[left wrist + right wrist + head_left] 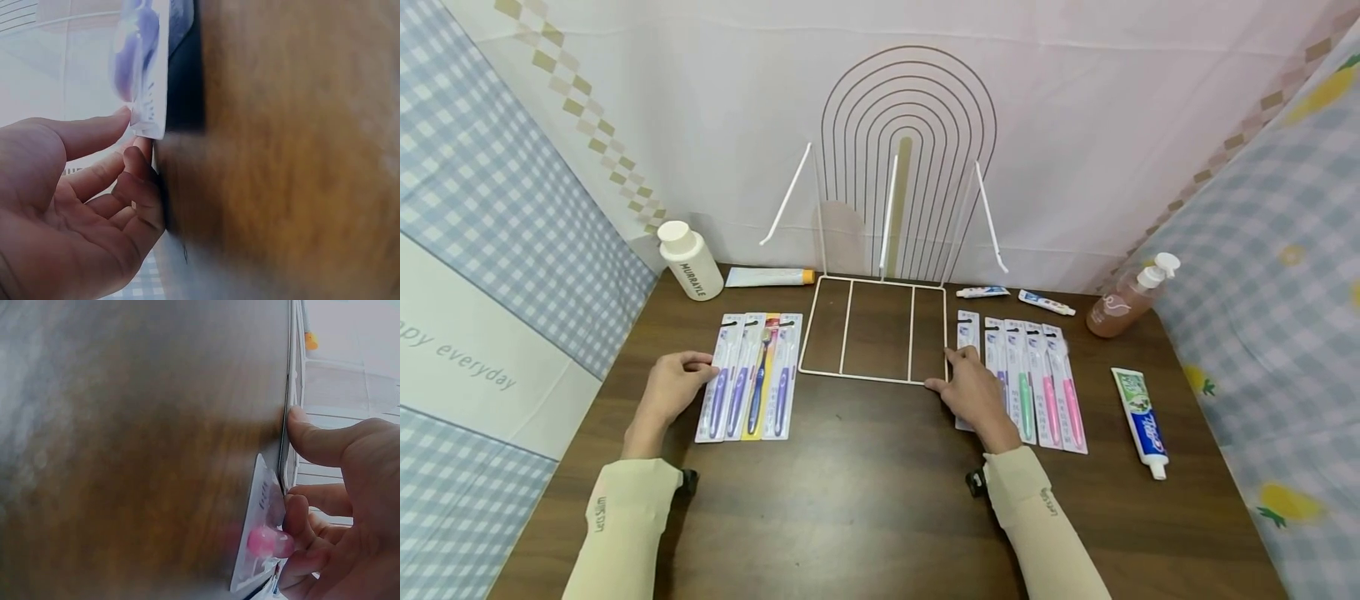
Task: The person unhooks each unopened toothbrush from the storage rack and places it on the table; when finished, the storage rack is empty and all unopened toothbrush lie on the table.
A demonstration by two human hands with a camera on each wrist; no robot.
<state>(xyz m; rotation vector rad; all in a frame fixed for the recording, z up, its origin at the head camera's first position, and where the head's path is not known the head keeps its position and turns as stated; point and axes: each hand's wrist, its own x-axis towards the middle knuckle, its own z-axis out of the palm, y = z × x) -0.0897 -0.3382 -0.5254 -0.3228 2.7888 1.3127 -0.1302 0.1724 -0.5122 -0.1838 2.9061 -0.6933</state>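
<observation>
Beside the left row of packaged toothbrushes (782, 375), my left hand (676, 385) pinches the edge of the outermost toothbrush pack (718, 400), which has a purple handle. In the left wrist view the thumb lies over that pack's edge (159, 94), with the fingers bent close beside it. A white wire rack (875, 379) stands in the middle at the back. My right hand (976, 392) holds its front right corner, thumb at the front wire and index finger at the side wire. That hand partly covers the nearest pack (968, 325) of the right row of toothbrush packs (1051, 392).
A white bottle (696, 262) and an orange-capped tube (767, 277) stand and lie back left. Two small tubes (983, 292) lie right of the rack. A pink pump bottle (1123, 300) and a Crest toothpaste tube (1138, 417) are farther right. Curtains surround the table.
</observation>
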